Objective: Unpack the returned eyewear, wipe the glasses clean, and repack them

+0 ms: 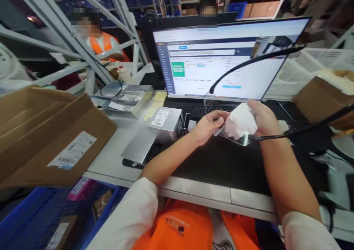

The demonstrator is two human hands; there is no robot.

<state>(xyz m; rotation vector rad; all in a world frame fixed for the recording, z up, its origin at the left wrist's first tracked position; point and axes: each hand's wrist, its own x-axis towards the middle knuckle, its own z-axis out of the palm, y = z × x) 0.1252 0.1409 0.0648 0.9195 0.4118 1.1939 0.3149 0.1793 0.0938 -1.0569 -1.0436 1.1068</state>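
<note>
A pair of eyeglasses (245, 140) with black temples and clear lenses is held above the black desk mat (221, 169). My left hand (208, 126) pinches the eyeglasses near the front, fingers closed. Crumpled white tissue (240, 121) is in my right hand (264, 116), closed around it, and it lies against the lens area. The tissue hides part of the frame. Both temples stretch out to the right, one across the monitor, the other past my right forearm.
Behind my hands are a keyboard (196, 108) and a lit monitor (199, 73). Silver boxes (168, 121) stand left of the mat, near a large cardboard box (63, 143). A scanner (339, 180) lies right. A blue crate (33, 213) sits below. Two people are beyond the desk.
</note>
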